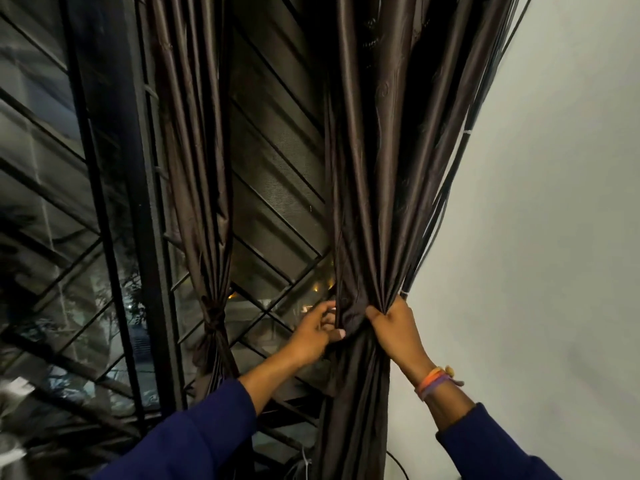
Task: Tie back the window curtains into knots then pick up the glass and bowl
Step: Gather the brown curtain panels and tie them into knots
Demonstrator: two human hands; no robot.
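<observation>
Setting: window with a dark frame and slanted black grille bars fills the left and middle; through the glass, dim foliage and small lights show.
Left curtain: dark brown, glossy fabric hanging in narrow vertical folds, gathered low down into a knot; its tail drops below the knot, in front of the grille.
Left hand: comes up from a blue sleeve; fingers curled against the left side of the right curtain's gathered part, thumb tip pressed on the fabric. The grip is closed on the curtain.
Right curtain: same dark brown sheen, broader, its folds converging downward to a bunched waist between the two hands; below the bunch it hangs loose and straight. Whether a knot is formed here cannot be told.
Right hand: fingers curled round the right side of the bunch, gripping it tight, level with the left hand; coloured bands sit on the wrist.
Cables: thin black lines run down the curtain's right edge.
Wall: plain pale grey, at far right.
</observation>
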